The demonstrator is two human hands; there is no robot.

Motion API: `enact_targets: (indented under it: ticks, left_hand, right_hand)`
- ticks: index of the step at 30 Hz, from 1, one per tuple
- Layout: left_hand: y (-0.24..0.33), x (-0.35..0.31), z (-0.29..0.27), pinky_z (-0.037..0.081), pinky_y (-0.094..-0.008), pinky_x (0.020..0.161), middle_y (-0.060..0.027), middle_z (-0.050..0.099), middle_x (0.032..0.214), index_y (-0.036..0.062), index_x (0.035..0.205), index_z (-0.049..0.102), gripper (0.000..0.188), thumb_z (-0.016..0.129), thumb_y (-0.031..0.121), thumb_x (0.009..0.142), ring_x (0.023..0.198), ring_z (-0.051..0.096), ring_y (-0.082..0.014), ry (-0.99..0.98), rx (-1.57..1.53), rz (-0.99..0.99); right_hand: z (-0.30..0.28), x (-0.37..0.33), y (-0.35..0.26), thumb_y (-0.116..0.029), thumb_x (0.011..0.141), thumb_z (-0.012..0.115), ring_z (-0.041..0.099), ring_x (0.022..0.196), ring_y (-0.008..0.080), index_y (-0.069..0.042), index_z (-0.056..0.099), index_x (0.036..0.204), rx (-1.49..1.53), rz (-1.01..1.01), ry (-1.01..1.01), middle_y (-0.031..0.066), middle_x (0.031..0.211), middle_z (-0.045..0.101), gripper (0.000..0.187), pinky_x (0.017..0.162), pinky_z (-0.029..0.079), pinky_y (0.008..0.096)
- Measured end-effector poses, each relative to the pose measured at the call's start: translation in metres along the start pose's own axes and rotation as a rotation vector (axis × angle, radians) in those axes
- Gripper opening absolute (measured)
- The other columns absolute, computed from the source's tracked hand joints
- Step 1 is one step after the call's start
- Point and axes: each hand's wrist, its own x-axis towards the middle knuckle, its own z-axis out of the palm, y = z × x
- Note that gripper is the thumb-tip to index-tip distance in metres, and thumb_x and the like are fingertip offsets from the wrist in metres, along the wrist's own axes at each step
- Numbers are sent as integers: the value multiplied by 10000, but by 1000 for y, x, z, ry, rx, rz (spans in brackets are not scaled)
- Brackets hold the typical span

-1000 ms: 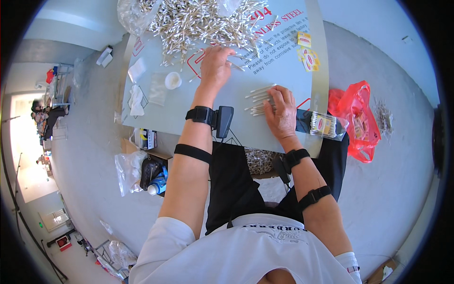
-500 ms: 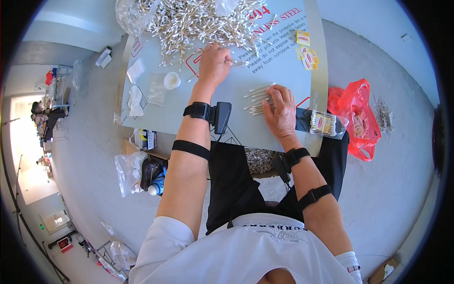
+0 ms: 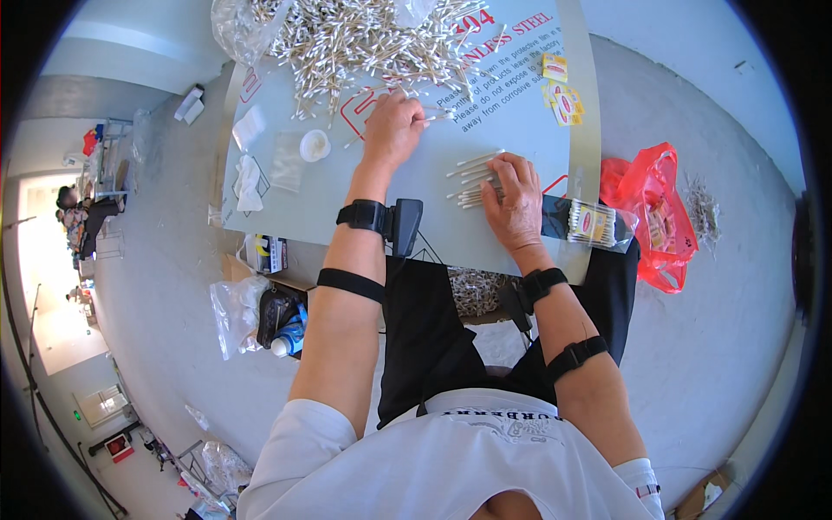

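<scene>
Curling over thin white cotton swabs (image 3: 473,180), the right grip (image 3: 499,176) seemingly steadies their row; whether it or the left grip (image 3: 403,101) is closed is unclear

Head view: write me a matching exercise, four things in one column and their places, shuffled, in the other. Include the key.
Things:
1. large heap of thin white-tipped cotton swabs
2. small round white tub
3. thin red plastic bag
4. small flat yellow labels

Places:
A. outside the right edge of the pale grey-blue tabletop
B. on the tabletop, beyond the left hand
C. on the tabletop near its right edge, farther out than the right hand
D. on the tabletop, left of the left hand

Pairs: 1-B, 2-D, 3-A, 4-C
</scene>
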Motion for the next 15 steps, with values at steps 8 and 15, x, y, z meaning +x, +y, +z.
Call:
enact_targets:
  ticks: [8, 15]
  left_hand:
    - [40, -17, 27, 465, -429, 794, -77, 602, 907, 86, 852, 637, 123, 717, 86, 759, 934, 550, -311, 71, -234, 32]
    - [87, -66, 44, 327, -498, 1051, -174, 485, 1296, -13, 1223, 538, 481, 686, 214, 826, 1232, 432, -365, 88, 13, 43]
  right_hand:
    - [-1, 0, 0, -21, 774, 623, 533, 1032, 351, -23, 578, 1048, 100, 14, 55, 143, 1109, 556, 277, 906, 448, 435]
    - [1, -1, 4, 31, 886, 498, 533, 1106, 382, 13, 532, 1119, 231, 113, 230, 185, 1201, 550, 236, 948, 451, 423]
